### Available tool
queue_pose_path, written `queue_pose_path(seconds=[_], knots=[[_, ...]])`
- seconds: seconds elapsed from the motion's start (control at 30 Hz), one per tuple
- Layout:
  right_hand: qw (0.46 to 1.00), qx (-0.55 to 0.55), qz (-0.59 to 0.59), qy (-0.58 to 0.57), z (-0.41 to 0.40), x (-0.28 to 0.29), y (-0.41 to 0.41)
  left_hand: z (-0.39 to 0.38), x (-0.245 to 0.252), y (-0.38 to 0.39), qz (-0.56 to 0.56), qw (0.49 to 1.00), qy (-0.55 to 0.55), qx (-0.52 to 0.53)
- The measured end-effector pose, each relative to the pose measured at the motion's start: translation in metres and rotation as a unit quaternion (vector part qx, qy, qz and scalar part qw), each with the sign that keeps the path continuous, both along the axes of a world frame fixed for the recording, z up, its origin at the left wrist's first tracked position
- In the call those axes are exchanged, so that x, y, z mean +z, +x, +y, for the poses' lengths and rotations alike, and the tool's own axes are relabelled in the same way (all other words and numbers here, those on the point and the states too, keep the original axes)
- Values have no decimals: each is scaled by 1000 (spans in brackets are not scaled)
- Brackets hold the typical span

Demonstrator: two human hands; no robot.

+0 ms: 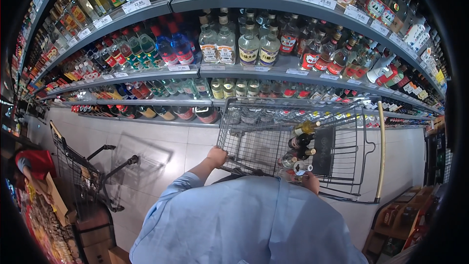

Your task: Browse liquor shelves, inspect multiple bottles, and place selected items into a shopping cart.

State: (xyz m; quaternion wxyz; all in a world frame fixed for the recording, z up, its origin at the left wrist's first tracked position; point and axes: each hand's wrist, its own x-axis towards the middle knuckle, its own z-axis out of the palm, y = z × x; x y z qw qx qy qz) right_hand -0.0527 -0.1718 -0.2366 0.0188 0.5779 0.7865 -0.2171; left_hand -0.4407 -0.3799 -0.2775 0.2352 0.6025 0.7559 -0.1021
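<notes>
A wire shopping cart (256, 146) stands before me, side-on to the shelves. My left hand (217, 157) is closed around the rim at its left end. Inside the cart, several glass bottles lie in a row with their necks to the right. Farthest from me is a pale yellow bottle (305, 127), then a dark bottle (299, 140). My right hand (311, 183) is at the near end of this row, its fingers around the neck of a clear bottle (289, 175). Its fingertips are partly hidden.
Shelves (146, 69) of liquor bottles with price tags curve across the far side. A second cart (78, 165) stands on the tiled floor (165, 143) at left. Beyond it, a person in a red vest (36, 163) reaches by an open cardboard box (55, 198). A wooden display (397, 216) stands at right.
</notes>
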Motion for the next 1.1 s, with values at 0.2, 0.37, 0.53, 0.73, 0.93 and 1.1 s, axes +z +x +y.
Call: queue_pose_path(seconds=[0.2, 0.37, 0.53, 0.73, 0.93, 1.1], knots=[[972, -16, 213, -96, 6, 1, -12, 2, 0, -6, 9, 995, -61, 80], [941, 62, 318, -97, 31, 10, -49, 6, 5, -6, 34, 986, -123, 109], [927, 69, 344, -136, 56, 24, -86, 8, 20, -8, 48, 981, -136, 129], [915, 79, 362, -157, 73, 65, -156, 22, 21, -36, -39, 974, -133, 178], [900, 120, 418, -10, 111, 131, -279, 117, 94, -70, -295, 877, 267, 269], [854, 125, 489, 127, 175, 176, -384, 189, 152, -82, -697, 557, 228, 390]])
